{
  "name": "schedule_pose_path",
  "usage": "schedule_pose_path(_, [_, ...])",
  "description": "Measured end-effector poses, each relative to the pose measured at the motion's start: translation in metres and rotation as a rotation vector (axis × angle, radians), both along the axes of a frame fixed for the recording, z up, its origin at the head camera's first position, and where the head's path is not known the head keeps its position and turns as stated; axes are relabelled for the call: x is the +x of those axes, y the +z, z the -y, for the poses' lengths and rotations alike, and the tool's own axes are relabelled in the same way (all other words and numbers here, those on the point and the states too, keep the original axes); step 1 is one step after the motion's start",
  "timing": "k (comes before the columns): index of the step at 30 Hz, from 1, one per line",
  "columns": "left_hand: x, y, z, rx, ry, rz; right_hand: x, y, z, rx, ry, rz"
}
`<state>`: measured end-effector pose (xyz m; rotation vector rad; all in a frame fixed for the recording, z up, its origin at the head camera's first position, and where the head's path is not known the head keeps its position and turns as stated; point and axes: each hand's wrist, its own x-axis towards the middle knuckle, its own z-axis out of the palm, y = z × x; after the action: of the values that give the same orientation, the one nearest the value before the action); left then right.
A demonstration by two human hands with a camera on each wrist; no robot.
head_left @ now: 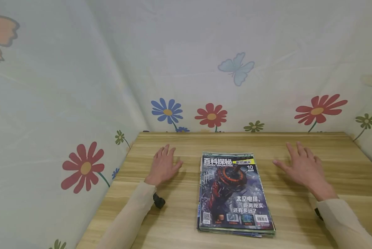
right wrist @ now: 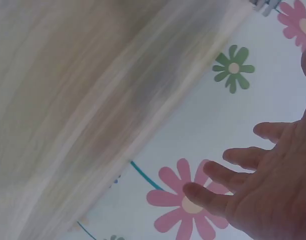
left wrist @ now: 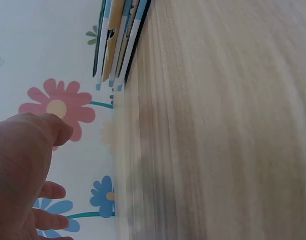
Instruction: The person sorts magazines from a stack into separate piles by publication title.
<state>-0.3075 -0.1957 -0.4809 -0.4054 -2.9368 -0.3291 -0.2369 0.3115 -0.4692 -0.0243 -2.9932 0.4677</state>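
Note:
A stack of magazines (head_left: 232, 193) lies flat near the middle of the wooden table, the top one with a dark cover, a red machine picture and Chinese lettering. To its left my left hand (head_left: 164, 166) hovers over the table, fingers spread and holding nothing. My right hand (head_left: 305, 167) is raised to the right of the stack, its fingers spread as well. Neither hand touches the magazines. In the left wrist view the stack's page edges (left wrist: 117, 45) show at the top, apart from the left hand (left wrist: 22, 165). The right wrist view shows the right hand (right wrist: 273, 180) with bare fingers.
The wood-grained table (head_left: 173, 221) ends at a pale curtain (head_left: 186, 52) printed with flowers and butterflies, which also runs along the left side. A small black device (head_left: 159, 200) is strapped at the left wrist, another (head_left: 318, 213) at the right.

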Motion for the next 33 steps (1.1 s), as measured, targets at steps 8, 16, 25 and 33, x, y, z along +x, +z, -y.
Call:
schedule_pose_path(8, [0.004,0.005,-0.001,0.021,-0.005,-0.002,0.007,0.013,0.007,-0.168,0.011,0.050])
schedule_pose_path(16, [0.010,0.011,-0.003,0.056,-0.001,0.014,0.019,0.019,0.015,-0.340,0.028,0.111])
schedule_pose_path(25, [0.015,0.016,-0.004,0.204,-0.006,0.139,0.033,0.018,0.018,-0.575,0.055,0.172])
schedule_pose_path(33, [0.025,0.018,-0.009,0.309,-0.013,0.267,0.048,0.022,0.030,-0.704,0.050,0.292])
